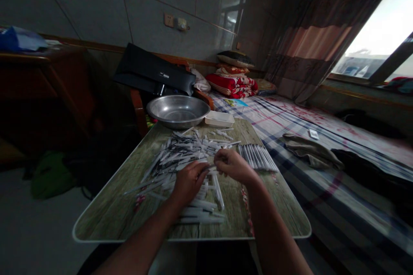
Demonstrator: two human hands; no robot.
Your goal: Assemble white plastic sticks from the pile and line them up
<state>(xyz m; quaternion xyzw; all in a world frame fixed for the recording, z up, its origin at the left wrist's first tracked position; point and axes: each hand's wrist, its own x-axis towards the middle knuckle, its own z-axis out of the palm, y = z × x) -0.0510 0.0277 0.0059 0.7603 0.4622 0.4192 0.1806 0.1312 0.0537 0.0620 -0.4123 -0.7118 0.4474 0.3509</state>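
My left hand [191,181] is closed, with thumb and fingers pinching one end of a slim pen [211,166] above the middle of the table. The other end of that pen meets my right hand [232,164], whose fingers are curled in a pinch around it. Beyond and left of my hands spreads a loose heap of pale and dark pen parts [180,150]. Below my left hand lie several whitish pen barrels [201,214]. Just right of my right hand, a neat row of pens [257,157] lies side by side.
The wood-patterned table [109,215] bears a wide metal basin [178,111] and a white plastic tray [220,118] at its far edge. A bed with a checked sheet [325,180] runs along the right. A dark wooden desk [61,77] stands at left.
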